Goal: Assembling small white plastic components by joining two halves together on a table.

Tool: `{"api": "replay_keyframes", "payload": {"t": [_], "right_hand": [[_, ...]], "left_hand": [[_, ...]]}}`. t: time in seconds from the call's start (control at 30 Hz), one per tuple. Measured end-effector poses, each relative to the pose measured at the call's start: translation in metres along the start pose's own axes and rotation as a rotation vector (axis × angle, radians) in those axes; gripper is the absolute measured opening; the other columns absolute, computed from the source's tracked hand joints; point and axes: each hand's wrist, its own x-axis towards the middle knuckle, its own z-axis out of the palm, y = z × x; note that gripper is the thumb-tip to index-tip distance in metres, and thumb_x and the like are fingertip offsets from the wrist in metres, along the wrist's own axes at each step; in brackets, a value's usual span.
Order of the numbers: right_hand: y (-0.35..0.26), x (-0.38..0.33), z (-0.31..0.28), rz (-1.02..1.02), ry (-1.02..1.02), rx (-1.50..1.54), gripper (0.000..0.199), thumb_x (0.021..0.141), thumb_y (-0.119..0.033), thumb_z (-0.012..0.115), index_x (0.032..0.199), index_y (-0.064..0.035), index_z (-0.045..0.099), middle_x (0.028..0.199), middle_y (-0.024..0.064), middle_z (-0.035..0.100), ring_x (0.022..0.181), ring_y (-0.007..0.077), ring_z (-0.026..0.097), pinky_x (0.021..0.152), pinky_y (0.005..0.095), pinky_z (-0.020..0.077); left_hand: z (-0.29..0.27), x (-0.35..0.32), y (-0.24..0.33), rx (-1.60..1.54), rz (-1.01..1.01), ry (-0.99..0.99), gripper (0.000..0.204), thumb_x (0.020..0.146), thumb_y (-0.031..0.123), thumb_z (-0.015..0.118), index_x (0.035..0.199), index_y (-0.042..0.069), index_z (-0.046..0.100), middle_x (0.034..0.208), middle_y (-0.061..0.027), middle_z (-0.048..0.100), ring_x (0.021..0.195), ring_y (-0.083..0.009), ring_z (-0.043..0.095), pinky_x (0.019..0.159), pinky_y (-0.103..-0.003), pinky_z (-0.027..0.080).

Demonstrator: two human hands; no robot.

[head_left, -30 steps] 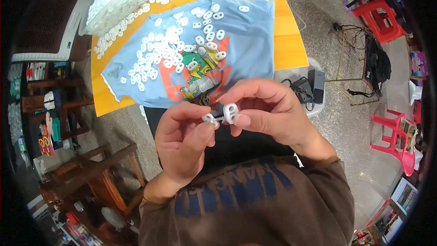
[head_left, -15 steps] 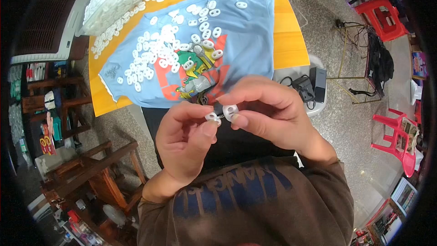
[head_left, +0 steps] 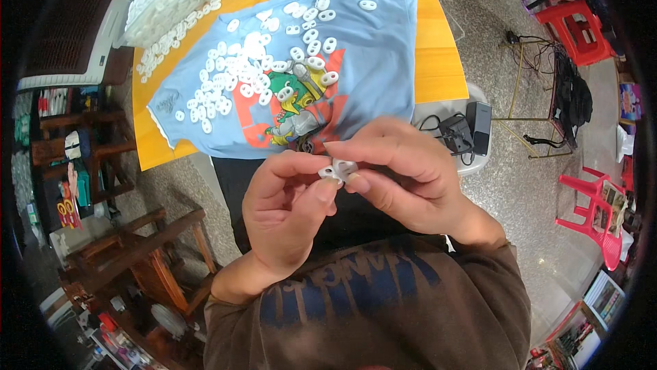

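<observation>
My left hand [head_left: 287, 202] pinches a small white plastic cord lock part [head_left: 328, 172] between thumb and fingertips. Against it, my right hand [head_left: 414, 182] holds a second white two-holed cord lock part [head_left: 347, 167], also in a thumb-and-finger pinch. The two parts meet above my lap, and my fingertips cover some of them. Beyond my hands, a blue printed T-shirt [head_left: 380, 48] lies spread on the yellow table [head_left: 438, 55]. A heap of white cord lock pieces [head_left: 239, 62] rests on the shirt, with several scattered to its right.
A clear tub [head_left: 174, 4] full of white pieces stands at the far left of the table, more pieces strewn along it. A black adapter with cable [head_left: 457, 134] sits on a pale stool at the right. Wooden frames [head_left: 147, 260] are at the left, a pink stool [head_left: 592, 213] at the right.
My hands have come closer together. The two white parts, apart before with a small spring showing between them, now touch, and the spring is out of sight.
</observation>
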Motion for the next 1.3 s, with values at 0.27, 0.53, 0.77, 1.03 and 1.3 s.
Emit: {"api": "replay_keyframes", "payload": {"t": [0.27,0.53,0.77,1.03,1.3], "right_hand": [[0.002,0.001,0.002,-0.036,0.001,-0.022,0.031,0.079,0.001,0.058,0.110,-0.0011,0.057,0.084,0.0104,0.059,0.075,0.0223,0.056,0.067,0.0297,0.0451],[0.001,0.000,0.000,-0.015,-0.018,-0.008,0.027,0.084,0.001,0.051,0.110,-0.0005,0.056,0.086,0.0087,0.057,0.072,0.0165,0.055,0.065,0.0277,0.0438],[0.006,-0.004,0.007,-0.001,0.064,0.058,0.020,0.082,0.001,0.053,0.102,-0.0002,0.054,0.082,0.0087,0.054,0.070,0.0190,0.054,0.064,0.0279,0.0432],[0.011,-0.002,0.005,-0.100,0.007,0.113,0.026,0.079,-0.002,0.060,0.104,-0.0001,0.054,0.087,0.0093,0.055,0.076,0.0196,0.053,0.068,0.0284,0.0423],[0.013,-0.004,0.004,-0.110,0.002,0.134,0.026,0.079,-0.002,0.060,0.105,-0.0002,0.054,0.088,0.0094,0.055,0.077,0.0197,0.053,0.071,0.0291,0.0419]], "left_hand": [[-0.003,0.000,-0.004,-0.033,0.013,-0.072,0.025,0.083,0.000,0.055,0.107,0.000,0.049,0.092,-0.0088,0.059,0.076,-0.0108,0.058,0.062,-0.020,0.050],[-0.003,0.002,-0.003,-0.071,0.012,-0.156,0.030,0.084,-0.001,0.052,0.114,0.000,0.046,0.097,-0.0117,0.058,0.084,-0.0159,0.059,0.066,-0.024,0.052],[-0.009,0.001,-0.005,-0.032,-0.007,-0.219,0.038,0.084,-0.002,0.052,0.121,-0.002,0.043,0.102,-0.0119,0.058,0.090,-0.0160,0.058,0.070,-0.025,0.051],[-0.001,-0.001,-0.003,-0.085,-0.019,-0.138,0.037,0.085,0.000,0.054,0.120,-0.003,0.044,0.102,-0.0122,0.058,0.085,-0.0158,0.058,0.073,-0.026,0.049],[-0.001,0.004,0.002,-0.308,-0.196,-0.178,0.036,0.085,0.002,0.054,0.119,-0.004,0.045,0.099,-0.0120,0.059,0.078,-0.0154,0.059,0.070,-0.025,0.049]]}}
